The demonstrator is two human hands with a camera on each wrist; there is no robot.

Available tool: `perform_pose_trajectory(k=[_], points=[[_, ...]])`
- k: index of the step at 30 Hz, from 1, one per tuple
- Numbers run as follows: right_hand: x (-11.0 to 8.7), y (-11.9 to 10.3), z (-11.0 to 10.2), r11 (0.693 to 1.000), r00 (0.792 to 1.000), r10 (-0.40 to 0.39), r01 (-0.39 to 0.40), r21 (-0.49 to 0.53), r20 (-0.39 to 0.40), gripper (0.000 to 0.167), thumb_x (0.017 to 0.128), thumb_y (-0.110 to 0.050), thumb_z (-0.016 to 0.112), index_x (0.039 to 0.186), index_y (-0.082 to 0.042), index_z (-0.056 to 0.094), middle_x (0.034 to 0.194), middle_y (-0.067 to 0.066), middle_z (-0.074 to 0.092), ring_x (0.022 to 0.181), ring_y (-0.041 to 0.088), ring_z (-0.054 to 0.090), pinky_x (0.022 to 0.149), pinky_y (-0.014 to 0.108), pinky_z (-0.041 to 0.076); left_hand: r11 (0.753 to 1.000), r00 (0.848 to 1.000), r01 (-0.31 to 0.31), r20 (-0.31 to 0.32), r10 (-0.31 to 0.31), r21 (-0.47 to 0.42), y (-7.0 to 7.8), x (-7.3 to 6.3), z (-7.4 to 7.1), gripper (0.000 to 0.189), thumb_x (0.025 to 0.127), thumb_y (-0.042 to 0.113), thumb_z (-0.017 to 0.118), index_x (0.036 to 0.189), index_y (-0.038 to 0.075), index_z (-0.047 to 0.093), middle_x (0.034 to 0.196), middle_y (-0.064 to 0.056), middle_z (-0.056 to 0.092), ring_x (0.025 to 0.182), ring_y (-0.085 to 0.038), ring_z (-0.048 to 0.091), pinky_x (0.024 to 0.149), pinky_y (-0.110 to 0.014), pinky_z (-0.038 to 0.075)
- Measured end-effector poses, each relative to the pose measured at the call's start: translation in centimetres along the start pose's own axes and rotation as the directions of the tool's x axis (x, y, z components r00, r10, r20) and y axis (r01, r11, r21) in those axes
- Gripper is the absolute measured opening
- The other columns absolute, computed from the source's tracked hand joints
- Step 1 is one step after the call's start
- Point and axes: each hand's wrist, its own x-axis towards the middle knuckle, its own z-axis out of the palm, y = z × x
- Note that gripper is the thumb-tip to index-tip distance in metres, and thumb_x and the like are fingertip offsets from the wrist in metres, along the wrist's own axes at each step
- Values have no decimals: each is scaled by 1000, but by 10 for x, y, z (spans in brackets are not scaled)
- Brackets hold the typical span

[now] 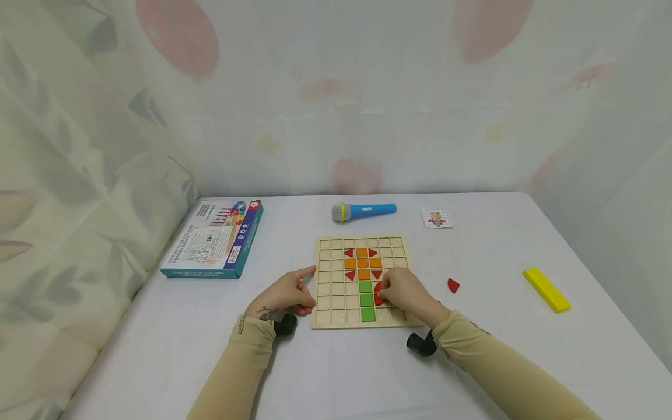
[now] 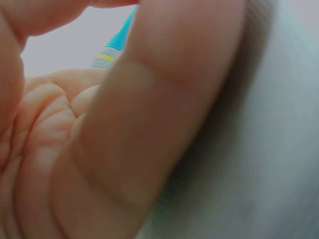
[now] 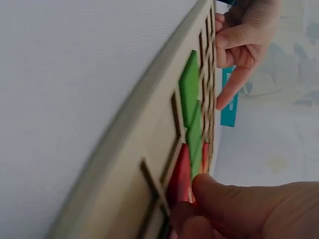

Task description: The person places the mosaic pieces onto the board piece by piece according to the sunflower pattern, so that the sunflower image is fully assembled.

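Observation:
A wooden grid board (image 1: pixel 331 318) lies on the table, with orange squares (image 1: pixel 364 274), an orange round piece (image 1: pixel 363 263), red triangles (image 1: pixel 350 275) and a column of green squares (image 1: pixel 366 300) in its cells. My right hand (image 1: pixel 406 291) is over the board's right half, thumb and fingertips pinching a red piece (image 1: pixel 377 286) beside the green column; the fingers partly hide it. Just nearer lies another red piece (image 3: pixel 180 174). My left hand (image 1: pixel 283 294) is at the board's left edge, index finger extended against it, the other fingers loosely bent, holding nothing.
Right of the board lie a loose red quarter-circle (image 1: pixel 454 285) and a yellow bar (image 1: pixel 546 290). Behind it are a blue toy microphone (image 1: pixel 367 210) and a small pattern card (image 1: pixel 437 218). A flat box (image 1: pixel 212 239) lies at the back left.

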Motion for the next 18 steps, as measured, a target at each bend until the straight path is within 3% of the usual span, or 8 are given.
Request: perform_pose_trajectory(k=[6,11,18], points=[[1,4,-31,999,999,10,-13,-47,-52,14,84,-24,65,79,-11,69,75,0,62,70,16,52,59,27,42,1000,1000,5,-5,-5,0,2,-1,0,90,71,-3,71,147,14,27,67,-10,59,50,-13,58,50,-26,53],[-3,23,-66,988,989,-2,-20,-154,-147,24,86,-25,62,98,-4,68,84,7,65,70,18,54,56,28,43,1000,1000,2,-1,-2,-9,2,-1,1,90,71,-3,71,147,14,26,67,-9,59,50,-12,57,50,-25,52],[-14,58,-87,959,982,148,-171,-224,-118,37,87,-24,60,113,2,61,99,18,64,79,26,59,56,33,48,1000,1000,4,6,-4,-10,0,0,0,90,71,-2,72,147,14,26,67,-9,58,50,-13,57,50,-25,53]])
